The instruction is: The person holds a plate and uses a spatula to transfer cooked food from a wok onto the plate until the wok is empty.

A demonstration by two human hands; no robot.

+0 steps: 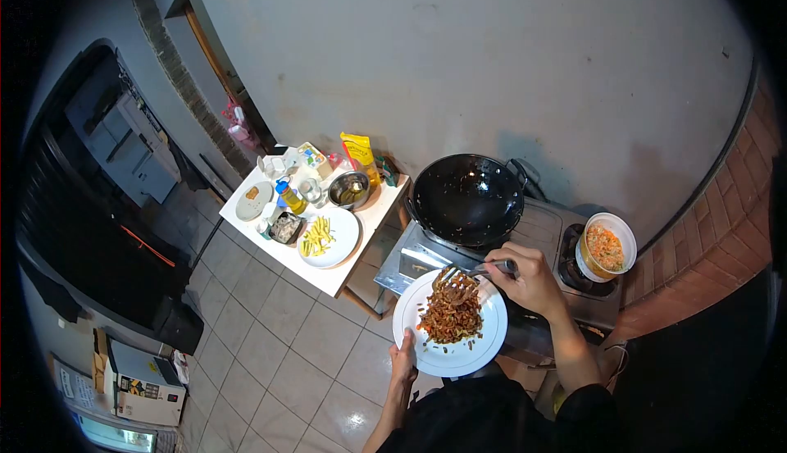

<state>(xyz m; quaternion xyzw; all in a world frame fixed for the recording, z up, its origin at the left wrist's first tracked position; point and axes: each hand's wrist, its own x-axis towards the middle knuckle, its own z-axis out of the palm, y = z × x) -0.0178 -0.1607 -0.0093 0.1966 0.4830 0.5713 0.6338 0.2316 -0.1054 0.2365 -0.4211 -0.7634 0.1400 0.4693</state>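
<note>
Centrally, round white plate [461, 359] in left hand [402, 361] — tangled brown noodles [452, 312], steel utensil [485, 269].

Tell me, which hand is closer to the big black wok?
The right hand. It holds a utensil just below the wok. The left hand is lower down, gripping the near rim of the white plate.

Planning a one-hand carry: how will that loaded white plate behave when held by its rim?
Likely tip-prone: the left hand grips only one edge of the white plate, the heaped food sitting off that grip. The pile looks loose and stringy, so it may slide on a tilt, though the utensil in the right hand rests on it.
</note>
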